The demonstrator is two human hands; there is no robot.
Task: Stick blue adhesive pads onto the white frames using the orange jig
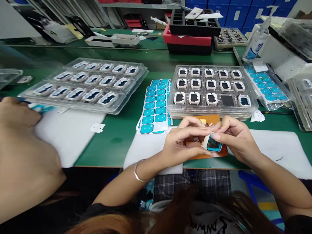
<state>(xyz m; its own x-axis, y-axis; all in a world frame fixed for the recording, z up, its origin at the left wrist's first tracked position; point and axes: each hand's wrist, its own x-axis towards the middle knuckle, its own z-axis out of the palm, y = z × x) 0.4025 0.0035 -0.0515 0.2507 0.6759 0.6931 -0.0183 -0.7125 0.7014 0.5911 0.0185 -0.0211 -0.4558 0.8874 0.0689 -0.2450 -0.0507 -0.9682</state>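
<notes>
Between both hands is a white watch case [213, 143] with a blue-edged front, tilted up above an orange-brown mat [220, 119]. My left hand [187, 139] grips the case from its left side, fingers along the top and thumb underneath. From the right, my right hand [235, 138] is closed, its thumb pressed on the upper part of the front. The right fingertips are partly hidden behind the case. Just beyond my hands stands a clear plastic tray [170, 109] with rows of white watch cases; one pocket [227, 100] in the front row holds none.
Sheets of blue stickers [155, 104] lie left of the tray, and a bagged set [264, 84] lies right. Another clear tray [117, 109] of watch cases stands further left. A co-worker's arm [26, 156] reaches in at left. Behind are black-and-red bins [187, 39] and a pump bottle [255, 42].
</notes>
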